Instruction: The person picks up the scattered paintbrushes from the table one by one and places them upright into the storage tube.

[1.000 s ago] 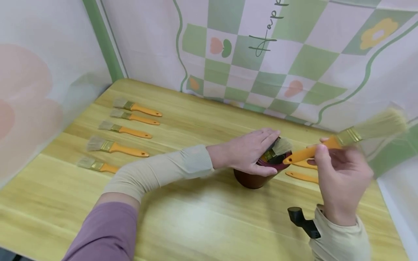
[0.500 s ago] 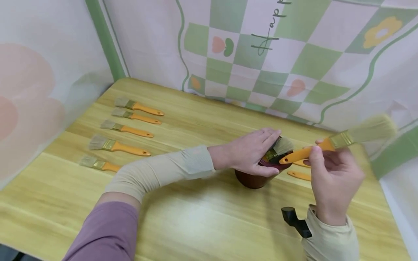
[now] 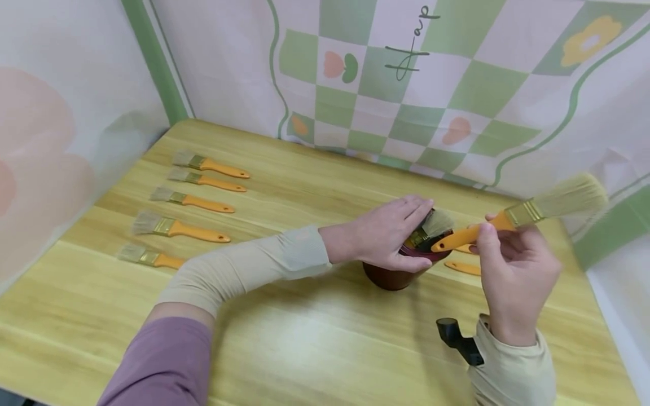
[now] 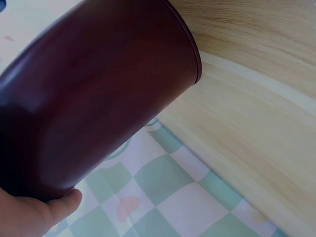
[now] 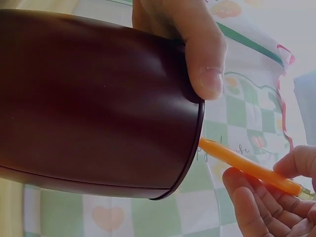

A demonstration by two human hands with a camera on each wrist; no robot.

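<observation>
My left hand (image 3: 376,234) grips the top of a dark red-brown cylindrical pot (image 3: 388,277) standing on the table. In the right wrist view its thumb (image 5: 207,74) lies over the rim. A brush with pale bristles (image 3: 438,224) sticks out of the pot's mouth. My right hand (image 3: 518,276) pinches a wide paintbrush (image 3: 500,221) by its orange handle, bristles up and to the right. The lower end of that handle (image 5: 217,149) is at the pot's rim; whether it touches cannot be told. The pot's inside is mostly hidden.
Several orange-handled paintbrushes, one a wide brush (image 3: 172,227), lie in a column on the table's left, bristles leftward. Right of the pot, partly behind my right hand, lie more brushes, with one orange handle (image 3: 463,267) showing. A checkered cloth (image 3: 376,118) hangs behind the table (image 3: 304,349).
My right hand has moved left with the paintbrush, bringing its handle end over the pot's mouth. My left hand stays on the pot. The view has shifted slightly.
</observation>
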